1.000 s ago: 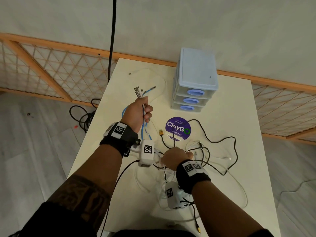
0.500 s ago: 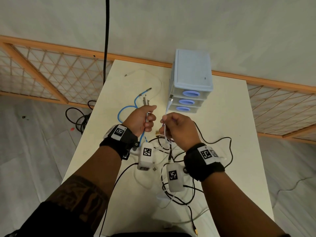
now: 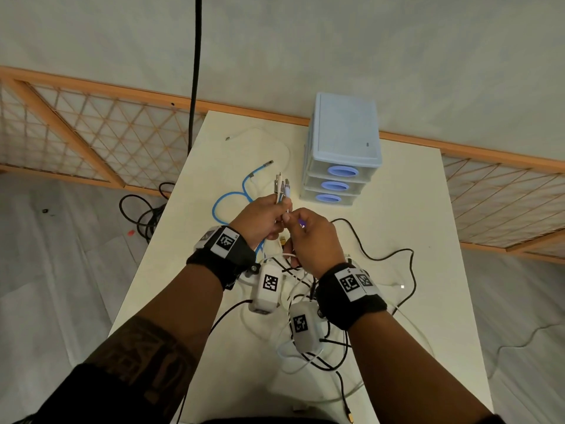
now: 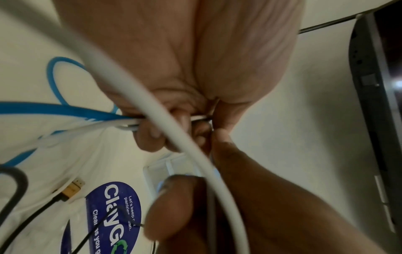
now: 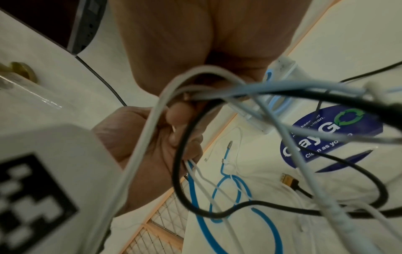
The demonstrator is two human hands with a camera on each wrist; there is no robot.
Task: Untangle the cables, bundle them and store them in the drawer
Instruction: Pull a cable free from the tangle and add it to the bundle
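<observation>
My left hand holds a bunch of cable ends upright, their connectors sticking out above the fist. In the left wrist view its fingers curl round blue and white cables. My right hand touches the left one and pinches a white cable beside the bunch. A blue cable loops on the table left of the hands. Tangled white and black cables lie under my wrists. The three-drawer blue unit stands behind, all drawers closed.
A long black cable curves over the white table to the right. A purple ClayGo sticker and a yellow connector lie below the hands. Black cords lie on the floor left of the table.
My right hand came up from the tangle with a white cable end and brought it against the bunch in my left hand. The left hand stayed raised and drifted slightly right.
</observation>
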